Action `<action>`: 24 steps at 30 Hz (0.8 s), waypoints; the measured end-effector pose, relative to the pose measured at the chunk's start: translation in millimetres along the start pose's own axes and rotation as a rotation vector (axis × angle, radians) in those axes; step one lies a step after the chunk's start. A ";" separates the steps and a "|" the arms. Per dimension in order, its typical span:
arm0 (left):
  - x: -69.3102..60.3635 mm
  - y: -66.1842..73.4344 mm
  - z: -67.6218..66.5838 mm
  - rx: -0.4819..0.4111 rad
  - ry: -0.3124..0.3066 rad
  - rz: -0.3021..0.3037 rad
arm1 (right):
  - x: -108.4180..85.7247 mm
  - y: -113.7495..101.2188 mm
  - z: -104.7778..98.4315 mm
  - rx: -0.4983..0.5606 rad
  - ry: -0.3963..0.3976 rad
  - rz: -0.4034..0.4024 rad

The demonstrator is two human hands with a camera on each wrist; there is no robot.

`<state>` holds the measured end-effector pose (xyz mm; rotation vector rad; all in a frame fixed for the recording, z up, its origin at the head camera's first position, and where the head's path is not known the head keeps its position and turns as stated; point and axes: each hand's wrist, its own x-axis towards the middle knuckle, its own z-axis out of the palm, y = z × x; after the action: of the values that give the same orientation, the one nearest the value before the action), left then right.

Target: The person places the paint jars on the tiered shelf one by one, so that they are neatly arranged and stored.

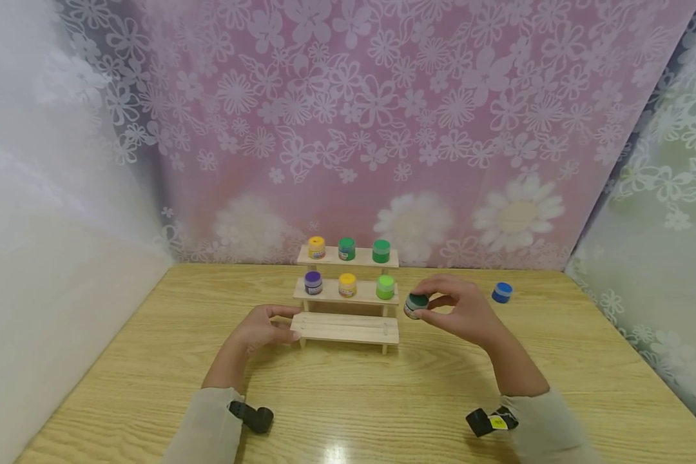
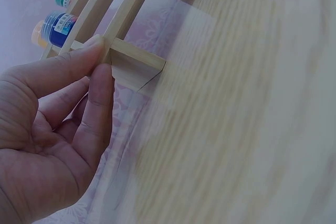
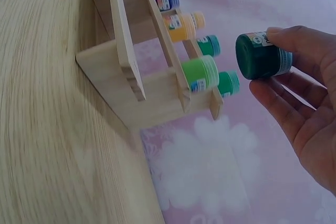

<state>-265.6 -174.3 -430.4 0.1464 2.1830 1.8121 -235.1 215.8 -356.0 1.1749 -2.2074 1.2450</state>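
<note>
A three-tier wooden rack [image 1: 345,328] stands on the table. My left hand [image 1: 265,328] pinches the left end of its bottom shelf between thumb and fingers, as the left wrist view also shows. To the right of the rack, my right hand [image 1: 461,308] holds a dark green paint jar [image 3: 257,59] by thumb and fingertips, raised and apart from the shelves. The middle shelf carries a purple jar [image 1: 313,282], a yellow jar [image 1: 347,285] and a light green jar [image 1: 385,287]. On the top shelf sit an orange-yellow jar [image 1: 316,248] and two green jars [image 1: 347,249]. The bottom shelf is bare.
A blue jar [image 1: 502,292] stands alone on the wooden table [image 1: 336,399], to the right of my right hand. Behind the table hangs a pink flowered curtain [image 1: 348,129], with pale sheets on both sides.
</note>
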 end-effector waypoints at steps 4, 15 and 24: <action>-0.8 0.2 0.1 0.001 -0.003 0.001 | 11.9 -21.0 8.8 0.026 -0.009 -0.008; -1.7 0.2 0.3 0.027 0.001 0.005 | 20.5 6.5 38.5 0.095 -0.042 0.003; -2.7 1.6 0.1 0.018 0.000 0.003 | 31.3 6.4 55.3 0.142 -0.079 0.014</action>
<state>-263.2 -174.7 -428.4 0.1532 2.2007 1.7949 -253.7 156.4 -370.3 1.2852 -2.2173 1.4045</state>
